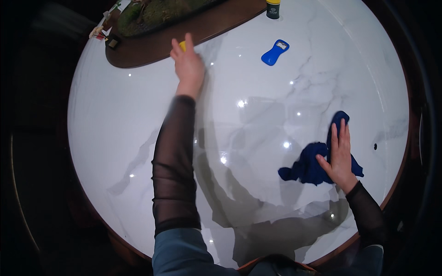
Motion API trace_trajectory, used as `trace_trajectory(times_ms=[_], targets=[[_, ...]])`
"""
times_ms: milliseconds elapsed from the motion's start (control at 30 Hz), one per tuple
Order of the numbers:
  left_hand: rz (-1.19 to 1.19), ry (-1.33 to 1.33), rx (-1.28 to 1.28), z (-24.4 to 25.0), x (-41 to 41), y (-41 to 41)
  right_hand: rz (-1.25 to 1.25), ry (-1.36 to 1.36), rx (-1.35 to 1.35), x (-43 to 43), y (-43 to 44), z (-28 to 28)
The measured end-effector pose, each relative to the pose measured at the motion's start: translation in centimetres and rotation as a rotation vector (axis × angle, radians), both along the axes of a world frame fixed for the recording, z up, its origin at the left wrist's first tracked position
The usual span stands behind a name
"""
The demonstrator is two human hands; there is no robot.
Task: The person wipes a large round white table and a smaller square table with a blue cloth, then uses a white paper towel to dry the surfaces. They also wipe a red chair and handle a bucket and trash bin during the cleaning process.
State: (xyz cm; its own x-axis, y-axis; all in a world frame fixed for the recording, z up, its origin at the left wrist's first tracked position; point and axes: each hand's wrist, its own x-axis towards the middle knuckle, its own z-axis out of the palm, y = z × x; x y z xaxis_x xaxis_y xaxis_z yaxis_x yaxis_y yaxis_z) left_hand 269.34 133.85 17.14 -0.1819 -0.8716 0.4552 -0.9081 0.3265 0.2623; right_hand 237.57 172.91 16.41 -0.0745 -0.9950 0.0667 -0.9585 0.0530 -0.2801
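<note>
My left hand (189, 67) reaches to the edge of the dark brown centre board. Its fingers are around a small yellow-topped object (182, 46), mostly hidden by the hand. On the right, my right hand (340, 158) lies flat with fingers stretched out on a crumpled dark blue cloth (312, 162), pressing it to the white marble-patterned round table (255, 120). A blue bottle opener (275, 52) lies on the table between the hands, farther back. Beyond it stands a dark green container with a yellow lid (272, 9).
The brown board (148, 57) at the back bears a mossy display (162, 15). A small dark box-shaped holder (112, 41) with sticks and pale flowers stands at its left end. A small black spot (375, 146) lies near the table's right edge.
</note>
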Motion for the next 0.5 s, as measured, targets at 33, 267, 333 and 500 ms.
trace_trajectory(times_ms=[33,267,333,500], targets=[[0.032,-0.062,-0.019,0.7,-1.6,0.8,0.04,-0.006,-0.015,-0.4,-0.9,0.2],[-0.071,-0.198,-0.096,5.2,14.8,15.1,0.196,-0.094,0.039,5.2,-0.6,2.8],[0.188,-0.174,-0.023,3.8,23.9,21.7,0.37,-0.078,0.056,11.6,-2.5,3.6],[0.65,-0.08,0.093,3.6,41.7,34.2,0.698,-0.339,-0.138,31.0,-8.3,2.1]])
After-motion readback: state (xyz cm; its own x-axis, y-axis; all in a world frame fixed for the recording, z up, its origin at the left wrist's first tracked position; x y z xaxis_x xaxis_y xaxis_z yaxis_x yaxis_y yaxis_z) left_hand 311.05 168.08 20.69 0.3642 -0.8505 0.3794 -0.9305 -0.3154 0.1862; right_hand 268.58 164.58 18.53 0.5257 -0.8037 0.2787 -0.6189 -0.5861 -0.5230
